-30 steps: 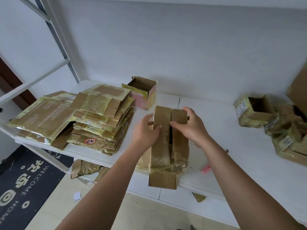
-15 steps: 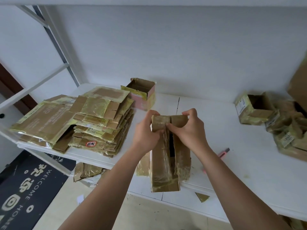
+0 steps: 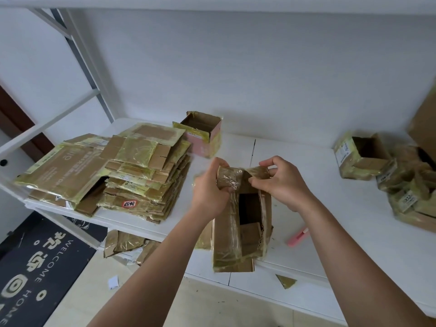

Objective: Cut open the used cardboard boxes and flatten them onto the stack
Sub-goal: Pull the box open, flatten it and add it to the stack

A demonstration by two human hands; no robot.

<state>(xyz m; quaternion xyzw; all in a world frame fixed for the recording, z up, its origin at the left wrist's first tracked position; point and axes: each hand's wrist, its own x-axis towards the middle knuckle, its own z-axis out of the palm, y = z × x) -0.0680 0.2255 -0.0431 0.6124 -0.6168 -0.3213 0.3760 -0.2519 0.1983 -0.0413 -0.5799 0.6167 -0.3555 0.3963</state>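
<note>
A taped brown cardboard box (image 3: 226,241) stands at the front edge of the white table (image 3: 354,232). My left hand (image 3: 208,190) grips its left top flap and my right hand (image 3: 283,182) pinches its right top flap. The two flaps are bent apart, and a dark gap shows the box's inside. A stack of flattened boxes (image 3: 141,180) lies on the table to the left. A pink box cutter (image 3: 297,237) lies on the table just right of the box, under my right forearm.
An open pink-sided box (image 3: 203,135) stands behind the stack near the wall. Several taped boxes (image 3: 387,171) pile up at the far right. Flattened cardboard (image 3: 125,244) lies on the floor under the table, beside a dark doormat (image 3: 35,267). A shelf frame (image 3: 70,55) rises at left.
Both hands have pulled the box's top flaps apart, turning the narrow slit into a wide opening. The box sits a little nearer the table's front edge.
</note>
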